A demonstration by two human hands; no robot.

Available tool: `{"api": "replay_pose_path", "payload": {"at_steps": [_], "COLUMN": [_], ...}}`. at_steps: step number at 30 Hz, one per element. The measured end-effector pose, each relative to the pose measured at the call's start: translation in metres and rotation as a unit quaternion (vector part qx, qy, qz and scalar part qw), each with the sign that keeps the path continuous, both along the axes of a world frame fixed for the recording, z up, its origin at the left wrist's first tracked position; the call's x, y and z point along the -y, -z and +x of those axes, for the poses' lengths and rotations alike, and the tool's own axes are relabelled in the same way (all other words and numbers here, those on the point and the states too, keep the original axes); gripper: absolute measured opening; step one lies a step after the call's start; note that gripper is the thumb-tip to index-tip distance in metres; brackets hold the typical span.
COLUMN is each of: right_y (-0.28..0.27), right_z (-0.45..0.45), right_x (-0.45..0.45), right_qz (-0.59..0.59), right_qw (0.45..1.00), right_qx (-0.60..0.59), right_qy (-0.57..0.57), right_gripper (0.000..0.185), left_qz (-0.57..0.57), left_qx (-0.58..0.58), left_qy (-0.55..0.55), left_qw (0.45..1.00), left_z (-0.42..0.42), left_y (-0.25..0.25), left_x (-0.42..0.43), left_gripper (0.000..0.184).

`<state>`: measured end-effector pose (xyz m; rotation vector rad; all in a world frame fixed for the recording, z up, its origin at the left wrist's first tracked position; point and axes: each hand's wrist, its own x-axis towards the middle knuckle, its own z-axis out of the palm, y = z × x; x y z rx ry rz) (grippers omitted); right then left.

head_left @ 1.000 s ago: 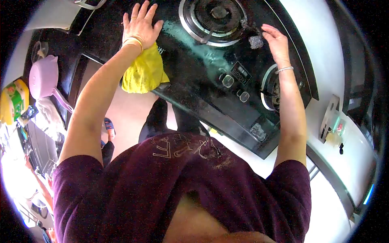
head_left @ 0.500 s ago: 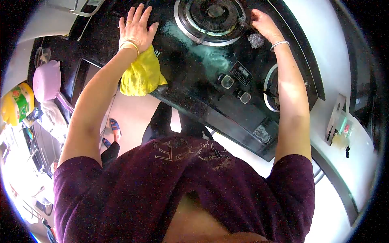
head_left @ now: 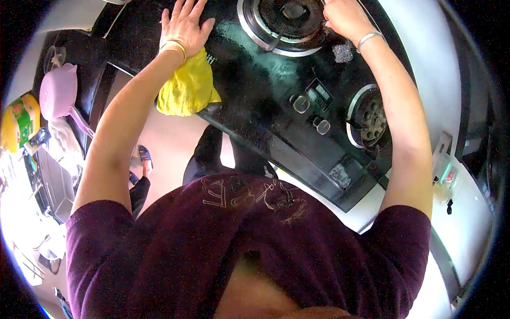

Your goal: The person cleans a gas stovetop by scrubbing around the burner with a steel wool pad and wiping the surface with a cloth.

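My left hand lies flat on the black stove top with its fingers spread. Beneath its wrist a yellow cloth hangs over the front edge. At the right side of the large burner is my right hand, its fingers curled near the burner's rim. What those fingers hold, if anything, is hidden. A grey steel-wool scrubber rests on the stove just below the right hand, apart from it.
Two knobs and a small display panel sit on the stove's front part. A second burner is at the right. A pink ladle and a yellow package are at the left. Another person's foot shows on the floor.
My right hand has moved up along the burner's right side, away from the scrubber it was beside. My left hand stays flat. The view has shifted slightly.
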<state>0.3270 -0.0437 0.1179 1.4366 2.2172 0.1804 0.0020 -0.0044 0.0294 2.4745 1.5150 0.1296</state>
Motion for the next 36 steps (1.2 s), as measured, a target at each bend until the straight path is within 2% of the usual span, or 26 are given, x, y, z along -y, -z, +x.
{"api": "replay_pose_path", "payload": {"at_steps": [2, 5, 9, 11, 12, 13, 15, 19, 21, 22, 25, 29, 31, 32, 33, 35, 36], "right_y": [-0.01, 0.001, 0.007, 0.013, 0.015, 0.019, 0.029, 0.025, 0.014, 0.018, 0.017, 0.012, 0.005, 0.004, 0.003, 0.0, 0.003], "right_z": [-0.007, -0.003, -0.002, 0.001, 0.005, 0.006, 0.005, -0.004, -0.008, -0.004, -0.007, -0.014, -0.01, 0.006, 0.012, 0.02, 0.034], "right_x": [0.0, 0.001, -0.003, -0.009, -0.01, -0.012, -0.013, -0.02, -0.025, -0.028, -0.03, -0.029, -0.021, -0.017, -0.013, 0.001, 0.012], "right_qz": [-0.016, 0.023, 0.007, -0.059, -0.042, -0.043, -0.01, -0.023, -0.162, -0.176, -0.175, -0.176, -0.113, -0.087, -0.086, 0.079, 0.09], "right_qw": [1.0, 0.999, 0.999, 0.996, 0.999, 0.999, 0.996, 0.988, 0.967, 0.961, 0.951, 0.958, 0.963, 0.963, 0.964, 0.939, 0.931], "right_qx": [0.022, 0.016, 0.032, 0.045, 0.011, 0.011, -0.015, -0.012, -0.008, -0.014, -0.013, 0.013, -0.037, -0.118, -0.116, -0.225, -0.25], "right_qy": [-0.01, -0.022, -0.022, 0.048, 0.001, 0.001, 0.085, 0.155, 0.194, 0.212, 0.255, 0.228, 0.244, 0.224, 0.222, 0.249, 0.25], "right_gripper": [0.015, 0.016, 0.015, 0.013, 0.011, 0.011, 0.009, 0.012, 0.025, 0.035, 0.032, 0.032, 0.027, 0.026, 0.026, 0.029, 0.025], "left_qz": [0.003, 0.01, 0.01, 0.012, 0.016, 0.021, 0.017, 0.006, 0.008, 0.01, 0.003, 0.015, 0.004, 0.001, 0.001, -0.002, -0.002], "left_qx": [0.004, 0.01, 0.005, 0.008, 0.007, 0.005, 0.008, 0.011, 0.013, 0.012, 0.006, 0.009, 0.008, 0.01, 0.012, 0.008, 0.011], "left_qy": [0.001, 0.001, 0.002, 0.0, 0.001, 0.002, 0.002, 0.0, -0.001, 0.0, 0.003, 0.003, 0.0, -0.002, -0.005, -0.002, -0.002], "left_qw": [1.0, 1.0, 1.0, 1.0, 1.0, 1.0, 1.0, 1.0, 1.0, 1.0, 1.0, 1.0, 1.0, 1.0, 1.0, 1.0, 1.0], "left_z": [-0.001, -0.001, 0.0, 0.0, 0.0, 0.0, -0.002, -0.001, -0.001, -0.002, -0.002, -0.003, -0.002, -0.002, -0.002, -0.003, -0.003], "left_y": [0.0, -0.001, 0.0, 0.001, 0.001, 0.002, 0.002, -0.003, -0.003, -0.002, -0.001, -0.001, -0.003, -0.004, -0.004, -0.003, -0.003], "left_x": [0.001, 0.0, -0.001, 0.0, 0.0, 0.0, 0.001, 0.001, 0.002, 0.002, 0.0, 0.0, 0.001, 0.001, 0.0, 0.0, 0.0], "left_gripper": [0.065, 0.064, 0.064, 0.064, 0.064, 0.064, 0.064, 0.063, 0.063, 0.064, 0.064, 0.063, 0.063, 0.062, 0.062, 0.063, 0.063]}}
